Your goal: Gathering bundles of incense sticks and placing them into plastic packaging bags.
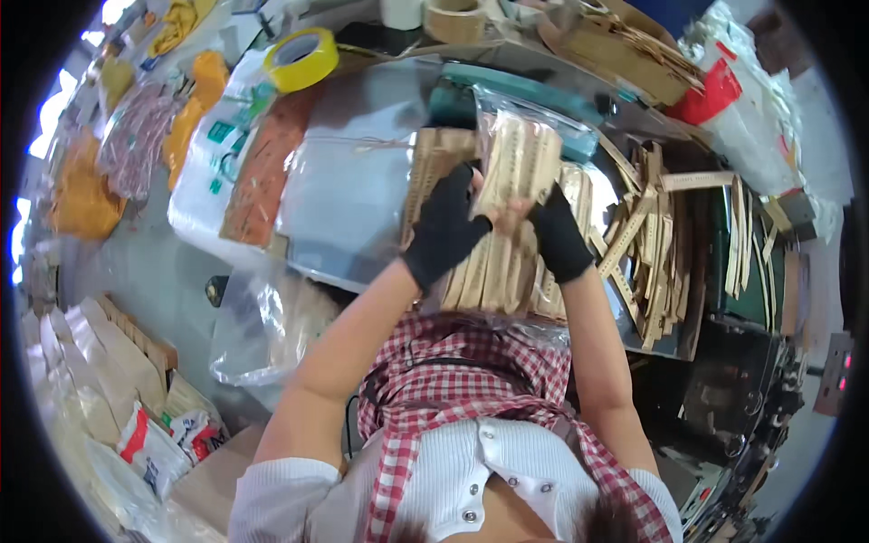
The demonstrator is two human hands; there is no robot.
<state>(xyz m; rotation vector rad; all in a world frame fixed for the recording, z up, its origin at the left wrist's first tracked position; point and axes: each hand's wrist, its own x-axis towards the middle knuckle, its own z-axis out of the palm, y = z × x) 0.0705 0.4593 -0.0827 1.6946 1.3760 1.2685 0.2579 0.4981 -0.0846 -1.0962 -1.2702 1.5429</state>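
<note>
A clear plastic bag (520, 172) packed with flat wooden rulers (493, 267), pale and marked along their lengths, lies in front of me, its loose open end pointing away. My left hand (450, 222), in a black fingerless glove, closes on the bag's left side. From the right, my right hand (554, 231), gloved the same way, pinches the bag near its middle, fingertips bent over the plastic. More rulers (439, 149) lie beside the bag on the left, and others (577, 195) show just past my right hand.
Loose rulers (647, 249) are heaped in a tray on the right. A yellow tape roll (300, 60) lies at the back left, near a grey-blue sheet (348, 181). An open cardboard box (625, 45) stands at the back. Clear plastic bags (272, 321) hang by the table's left front edge.
</note>
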